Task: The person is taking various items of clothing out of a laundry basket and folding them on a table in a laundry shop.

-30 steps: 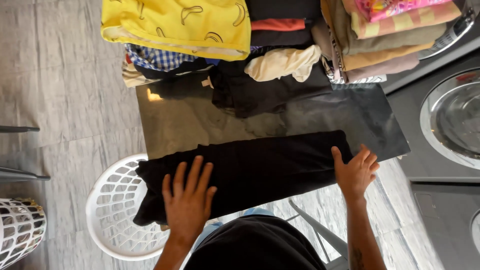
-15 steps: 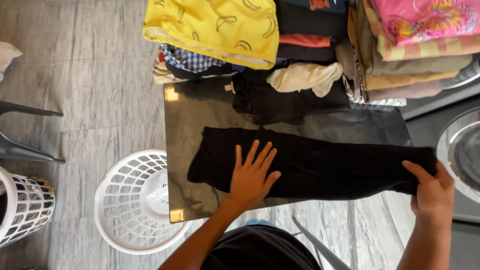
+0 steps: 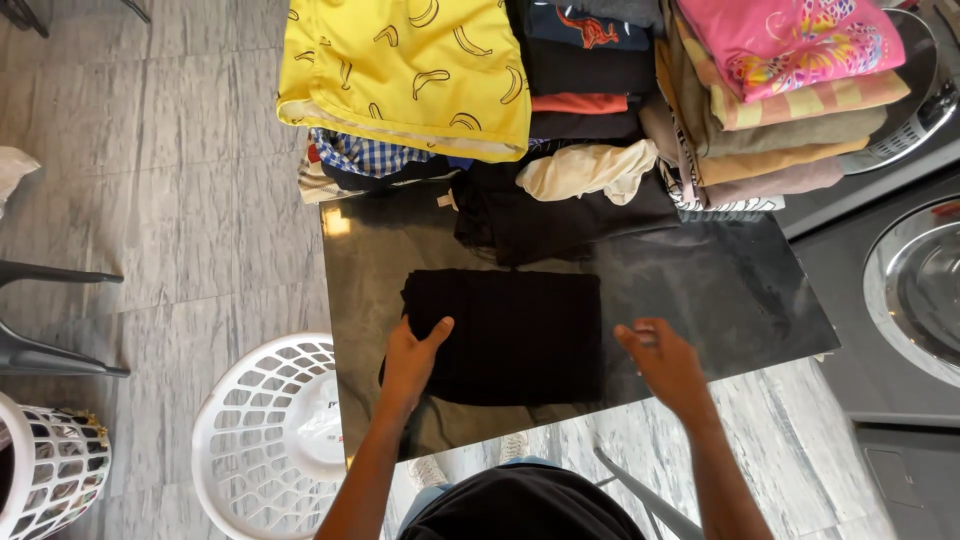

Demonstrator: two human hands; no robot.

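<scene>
Closest to me, my left hand (image 3: 412, 358) rests on the near left corner of the folded black garment (image 3: 505, 335), with its fingers (image 3: 436, 331) curled over the edge and the thumb laid on top, so it grips the cloth lightly there. My right hand (image 3: 665, 362) hovers just off the garment's right edge, above the dark table (image 3: 720, 290), its fingers loosely spread and holding nothing; whether they brush the cloth I cannot tell. The garment lies flat as a neat, roughly square block on the near half of the table, a little left of the middle. Down to my left, on the grey floor beside the table, stands a round white laundry basket (image 3: 262, 440), and a second white basket (image 3: 45, 470) shows at the left edge. Beyond the folded piece, a loose black garment (image 3: 560, 215) lies crumpled with a cream cloth (image 3: 585, 170) on top of it. Along the far side of the table sit stacks of folded clothes: a yellow garment with a banana print (image 3: 410, 70) over a blue checked one (image 3: 370, 155) on the left, dark folded pieces (image 3: 590, 70) in the middle, and a pink top (image 3: 790, 40) crowning a tan and brown pile on the right. A round metal drum opening (image 3: 920, 290) shows at the far right.
</scene>
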